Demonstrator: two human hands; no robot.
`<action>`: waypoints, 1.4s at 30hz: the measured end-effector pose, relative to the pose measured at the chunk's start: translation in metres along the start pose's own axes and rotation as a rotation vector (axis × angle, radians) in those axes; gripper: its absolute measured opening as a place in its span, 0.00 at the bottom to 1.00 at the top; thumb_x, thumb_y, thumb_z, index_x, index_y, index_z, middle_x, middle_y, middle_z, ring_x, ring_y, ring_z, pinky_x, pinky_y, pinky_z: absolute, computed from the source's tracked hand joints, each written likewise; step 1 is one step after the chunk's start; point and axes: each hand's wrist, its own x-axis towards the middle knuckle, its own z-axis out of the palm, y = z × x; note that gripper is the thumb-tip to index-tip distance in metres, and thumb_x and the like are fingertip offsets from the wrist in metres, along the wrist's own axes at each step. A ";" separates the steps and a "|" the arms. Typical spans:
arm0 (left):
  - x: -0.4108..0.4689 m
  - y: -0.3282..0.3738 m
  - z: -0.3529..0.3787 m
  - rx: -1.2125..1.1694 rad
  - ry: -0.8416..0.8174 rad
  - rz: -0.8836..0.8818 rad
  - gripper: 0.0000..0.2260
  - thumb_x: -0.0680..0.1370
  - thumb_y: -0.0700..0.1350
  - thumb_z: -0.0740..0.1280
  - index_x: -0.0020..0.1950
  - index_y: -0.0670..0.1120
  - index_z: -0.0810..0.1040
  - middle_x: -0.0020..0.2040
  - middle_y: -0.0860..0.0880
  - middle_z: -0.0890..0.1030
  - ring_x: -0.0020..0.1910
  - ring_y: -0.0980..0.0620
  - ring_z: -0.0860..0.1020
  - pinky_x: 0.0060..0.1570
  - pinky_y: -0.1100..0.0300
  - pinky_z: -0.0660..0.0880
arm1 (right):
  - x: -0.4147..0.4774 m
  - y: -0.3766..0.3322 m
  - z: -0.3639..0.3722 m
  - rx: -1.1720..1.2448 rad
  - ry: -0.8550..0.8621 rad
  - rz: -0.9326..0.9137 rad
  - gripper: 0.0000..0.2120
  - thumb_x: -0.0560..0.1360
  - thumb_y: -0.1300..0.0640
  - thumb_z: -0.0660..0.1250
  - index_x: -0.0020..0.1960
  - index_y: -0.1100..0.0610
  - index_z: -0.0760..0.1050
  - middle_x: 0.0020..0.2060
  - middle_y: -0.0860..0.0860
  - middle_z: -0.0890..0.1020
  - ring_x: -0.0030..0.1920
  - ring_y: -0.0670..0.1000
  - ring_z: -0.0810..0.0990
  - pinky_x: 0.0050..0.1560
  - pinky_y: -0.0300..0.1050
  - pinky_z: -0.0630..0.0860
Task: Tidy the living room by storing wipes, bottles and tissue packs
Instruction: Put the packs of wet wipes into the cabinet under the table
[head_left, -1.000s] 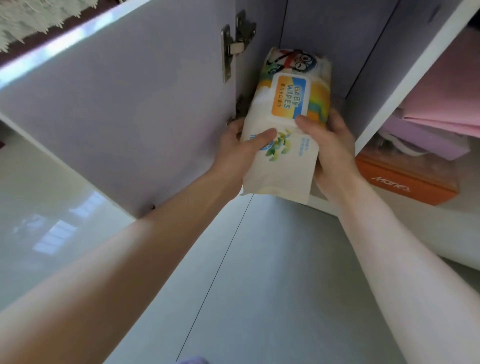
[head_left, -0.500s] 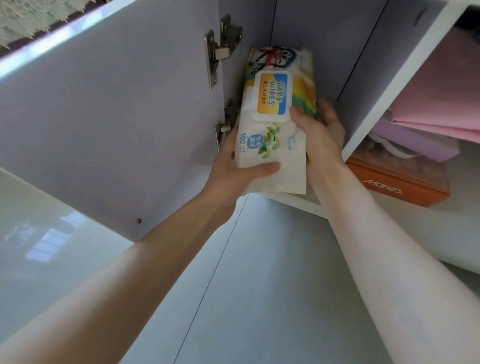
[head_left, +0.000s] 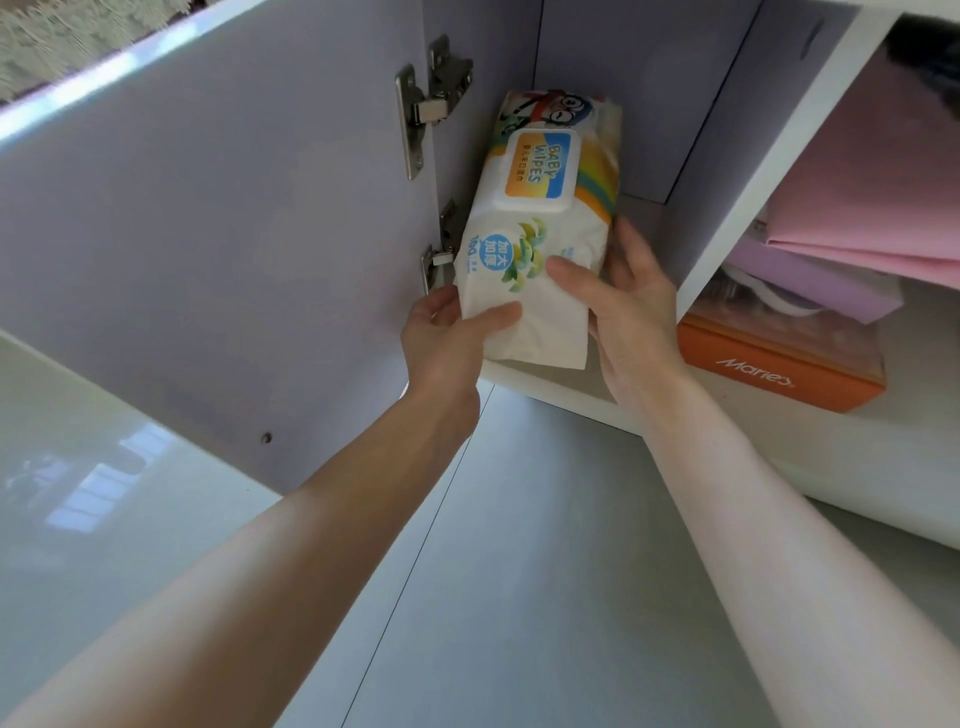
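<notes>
A white pack of baby wipes (head_left: 540, 208) with an orange and blue lid lies lengthwise inside the left compartment of a white cabinet (head_left: 550, 387), its far end deep inside. My left hand (head_left: 441, 343) grips the pack's near left corner, thumb on top. On the near right side, my right hand (head_left: 623, 306) holds it with the thumb across the top and the fingers along the side.
The cabinet door (head_left: 208, 234) stands open to the left, with two metal hinges (head_left: 431, 104) by the pack. A white divider (head_left: 769, 156) separates the right compartment, which holds an orange box (head_left: 779, 369) and pink and purple folded items (head_left: 857, 218). Grey tiled floor (head_left: 519, 571) lies below.
Both hands have pushed the wipes pack further into the left compartment. Its near end now rests over the cabinet's bottom shelf.
</notes>
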 end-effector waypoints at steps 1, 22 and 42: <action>0.001 0.001 0.003 -0.035 0.001 -0.012 0.25 0.67 0.29 0.74 0.60 0.41 0.71 0.54 0.45 0.82 0.46 0.49 0.83 0.37 0.62 0.80 | 0.003 0.000 0.002 0.005 0.012 -0.008 0.38 0.68 0.67 0.74 0.74 0.56 0.63 0.60 0.52 0.80 0.58 0.52 0.82 0.55 0.55 0.80; 0.013 -0.006 0.015 -0.345 -0.186 -0.077 0.29 0.73 0.27 0.68 0.71 0.43 0.67 0.64 0.40 0.78 0.61 0.43 0.79 0.56 0.50 0.79 | 0.017 -0.001 0.007 -0.056 0.034 -0.079 0.37 0.68 0.68 0.74 0.74 0.58 0.65 0.64 0.53 0.77 0.60 0.50 0.80 0.55 0.54 0.80; 0.028 -0.012 0.034 -0.330 -0.286 -0.097 0.20 0.77 0.32 0.67 0.67 0.44 0.71 0.57 0.48 0.81 0.64 0.46 0.77 0.65 0.49 0.73 | 0.037 0.002 0.005 -0.086 0.023 -0.086 0.33 0.70 0.68 0.73 0.73 0.60 0.66 0.66 0.56 0.76 0.65 0.53 0.76 0.63 0.53 0.76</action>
